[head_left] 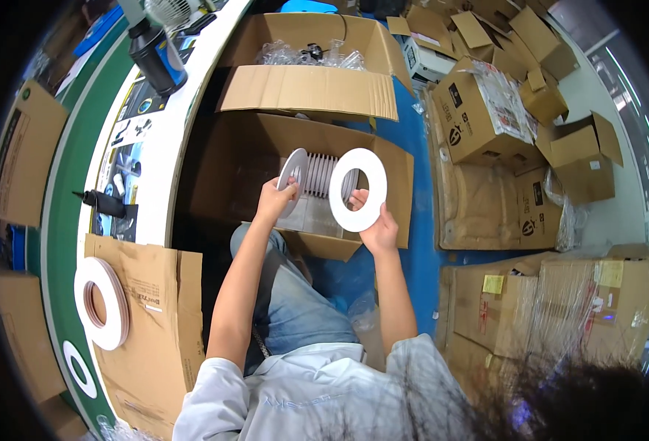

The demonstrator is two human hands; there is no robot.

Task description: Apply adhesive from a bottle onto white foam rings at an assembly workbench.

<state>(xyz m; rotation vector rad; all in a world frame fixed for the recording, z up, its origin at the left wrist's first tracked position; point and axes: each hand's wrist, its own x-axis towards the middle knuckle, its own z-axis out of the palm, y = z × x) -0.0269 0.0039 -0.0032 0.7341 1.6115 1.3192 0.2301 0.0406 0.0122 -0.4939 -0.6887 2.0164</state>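
Your right hand [380, 231] pinches one flat white ring [358, 189] by its bottom edge, lifted up in front of you, while your left hand [274, 200] grips the first ring in the row of rings [317, 173] standing inside the open box [383, 158]. The box walls sit close around both hands, with free room only above them.

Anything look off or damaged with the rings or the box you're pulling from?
Nothing stands out. The right hand holds a flat white ring that looks whole; the left hand tips another white ring off the upright row in the open brown cardboard box. The row stands even.
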